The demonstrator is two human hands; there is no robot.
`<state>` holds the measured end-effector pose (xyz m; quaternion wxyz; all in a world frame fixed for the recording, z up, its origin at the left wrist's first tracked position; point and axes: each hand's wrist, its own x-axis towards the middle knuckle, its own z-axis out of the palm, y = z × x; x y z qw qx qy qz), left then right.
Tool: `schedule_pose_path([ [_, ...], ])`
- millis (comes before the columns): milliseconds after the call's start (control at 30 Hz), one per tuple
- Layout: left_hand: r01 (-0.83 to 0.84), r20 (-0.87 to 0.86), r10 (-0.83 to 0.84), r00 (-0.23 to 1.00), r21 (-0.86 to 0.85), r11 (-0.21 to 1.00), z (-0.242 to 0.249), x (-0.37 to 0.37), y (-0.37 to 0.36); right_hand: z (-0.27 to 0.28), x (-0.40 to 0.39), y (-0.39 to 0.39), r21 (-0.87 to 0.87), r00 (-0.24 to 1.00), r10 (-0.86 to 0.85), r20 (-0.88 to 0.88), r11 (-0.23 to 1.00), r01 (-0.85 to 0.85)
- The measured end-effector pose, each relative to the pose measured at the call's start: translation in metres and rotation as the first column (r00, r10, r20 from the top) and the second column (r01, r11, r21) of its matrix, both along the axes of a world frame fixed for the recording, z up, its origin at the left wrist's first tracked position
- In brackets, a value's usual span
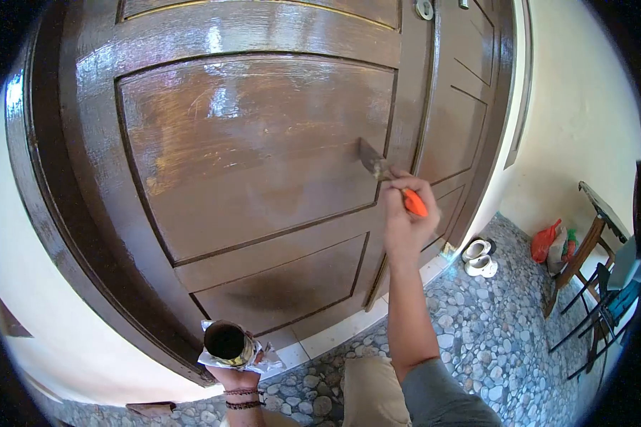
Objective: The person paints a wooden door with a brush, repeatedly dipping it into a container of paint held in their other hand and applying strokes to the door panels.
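My right hand (404, 231) is closed around the orange handle of a paintbrush (370, 158). Its dark bristles point up and left, against or very near the right part of a large panel on the brown wooden door (263, 171). The upper part of that panel looks glossy and streaky, with lighter orange-brown patches at its left; its lower part is more matt. Low at the door's bottom left, my left hand (233, 377) holds a small open can (226, 341) from beneath, with crinkled silvery wrapping around it. The can's inside looks dark. Most left fingers are hidden.
A second door leaf (452, 135) stands to the right. White shoes (481, 266) rest on the pebbled floor (470, 334). Farther right are a red bag (545, 242), a wooden stand (584, 249) and a thin-legged chair (605, 306). A tiled sill (327, 339) runs below the door.
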<state>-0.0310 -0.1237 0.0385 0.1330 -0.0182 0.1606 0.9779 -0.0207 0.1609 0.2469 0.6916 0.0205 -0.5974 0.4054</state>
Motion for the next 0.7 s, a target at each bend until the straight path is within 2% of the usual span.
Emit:
schedule_pose_path([
  [67,0.013,-0.026,-0.012,1.000,0.032,0.999,-0.002,-0.001,-0.001,0.004,0.005,-0.004,-0.084,0.985,0.065,-0.161,0.993,-0.079],
  [133,0.031,-0.053,-0.028,0.998,0.063,0.998,0.002,0.002,-0.001,0.005,0.002,-0.006,-0.120,0.986,0.026,-0.163,0.992,-0.046],
  [200,0.007,0.009,-0.008,1.000,0.121,0.993,0.008,0.005,0.001,-0.002,-0.011,-0.014,0.088,0.984,-0.175,-0.009,0.981,0.176],
  [233,0.009,0.008,-0.010,1.000,0.121,0.993,0.007,0.005,0.001,-0.003,-0.018,-0.023,0.166,0.975,-0.222,-0.010,0.961,0.221],
  [267,0.017,-0.009,-0.016,1.000,0.096,0.995,0.006,0.004,0.000,-0.003,-0.019,-0.035,0.165,0.975,-0.224,-0.011,0.961,0.223],
  [333,0.025,-0.027,-0.023,0.999,0.072,0.997,0.007,0.003,0.001,-0.002,-0.011,-0.060,0.258,0.997,-0.066,0.032,0.965,0.055],
  [367,0.020,-0.012,-0.019,1.000,0.070,0.997,0.008,0.005,0.002,-0.002,-0.003,-0.064,0.255,0.997,-0.068,0.033,0.965,0.057],
  [433,0.014,0.001,-0.014,1.000,0.067,0.998,0.011,0.006,0.002,-0.002,0.005,-0.072,0.173,0.964,0.250,0.090,0.949,-0.262],
  [467,-0.005,0.030,0.003,1.000,0.065,0.998,0.014,0.008,0.003,0.002,0.009,-0.070,0.174,0.963,0.253,0.091,0.948,-0.266],
  [533,-0.028,0.061,0.024,0.998,0.060,0.998,0.014,0.009,0.002,0.012,0.019,-0.052,-0.045,0.862,0.495,0.104,0.869,-0.493],
  [600,-0.015,-0.004,0.016,1.000,0.098,0.995,0.012,0.007,0.000,0.013,0.004,-0.011,-0.070,0.870,0.487,0.073,0.873,-0.483],
  [700,-0.006,0.000,0.006,1.000,0.092,0.996,0.011,0.005,-0.001,0.014,-0.004,0.036,-0.205,0.887,0.461,-0.014,0.867,-0.454],
])
